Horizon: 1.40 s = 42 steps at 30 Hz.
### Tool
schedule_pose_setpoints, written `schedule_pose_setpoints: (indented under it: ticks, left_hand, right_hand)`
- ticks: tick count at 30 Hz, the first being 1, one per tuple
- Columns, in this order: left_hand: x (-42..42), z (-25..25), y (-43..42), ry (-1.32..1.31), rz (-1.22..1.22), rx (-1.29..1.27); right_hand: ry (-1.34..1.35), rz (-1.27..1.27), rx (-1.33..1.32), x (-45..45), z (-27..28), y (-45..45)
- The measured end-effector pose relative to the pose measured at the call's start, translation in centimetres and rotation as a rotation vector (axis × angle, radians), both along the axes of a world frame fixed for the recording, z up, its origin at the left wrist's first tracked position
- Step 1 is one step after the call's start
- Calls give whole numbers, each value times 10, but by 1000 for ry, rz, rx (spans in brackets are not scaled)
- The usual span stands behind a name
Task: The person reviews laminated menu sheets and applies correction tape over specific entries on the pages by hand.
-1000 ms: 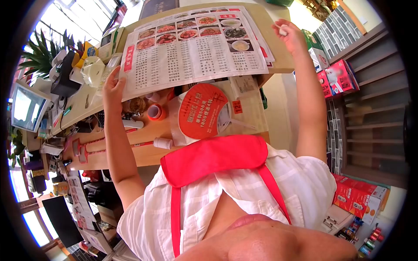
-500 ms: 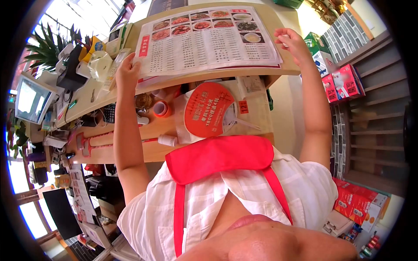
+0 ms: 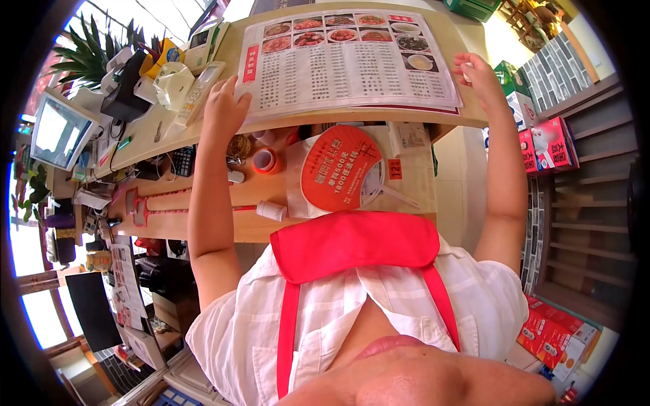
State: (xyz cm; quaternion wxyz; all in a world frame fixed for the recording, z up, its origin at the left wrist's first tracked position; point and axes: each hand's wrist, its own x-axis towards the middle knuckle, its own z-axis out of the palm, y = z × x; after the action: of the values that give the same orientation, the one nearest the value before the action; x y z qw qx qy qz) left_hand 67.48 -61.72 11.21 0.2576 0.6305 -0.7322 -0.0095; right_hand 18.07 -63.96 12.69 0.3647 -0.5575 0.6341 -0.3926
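Menu sheet (image 3: pixel 345 78), lying flat on the tan counter (image 3: pixel 462 42). The left hand (image 3: pixel 225 108) is at its left edge, thumb spread from the fingers; contact cannot be told. The right hand (image 3: pixel 481 77), just beyond the right edge, curls around a small white item (image 3: pixel 467 74). The step appears to be straightening; the next move calls for light, even guidance at both edges.

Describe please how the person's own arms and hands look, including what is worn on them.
Both arms are bare below short, loose white sleeves. The left hand and the right hand wear no gloves, and no watch or bracelet is visible.
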Motion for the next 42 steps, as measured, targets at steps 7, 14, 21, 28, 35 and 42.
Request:
schedule_pose_setpoints:
  ticks: [7,14,21,28,35,42]
  left_hand:
    - [-6,0,1,-29,-19,-10]
    - [-3,0,-2,-14,-46,41]
    - [-5,2,2,-82,-68,59]
    - [1,-13,2,-55,-133,-63]
    - [-25,-29,49,54,-230,-550]
    - [-44,-140,135,259,-223,-101]
  right_hand:
    - [-144,3,-6,3,-1,-10]
    - [-202,22,14,4,6,-7]
    - [-240,32,18,8,9,-4]
    - [-309,-23,-143,5,-19,-2]
    - [-739,-79,-348,-6,-40,11]
    - [-842,-65,-359,-17,-47,0]
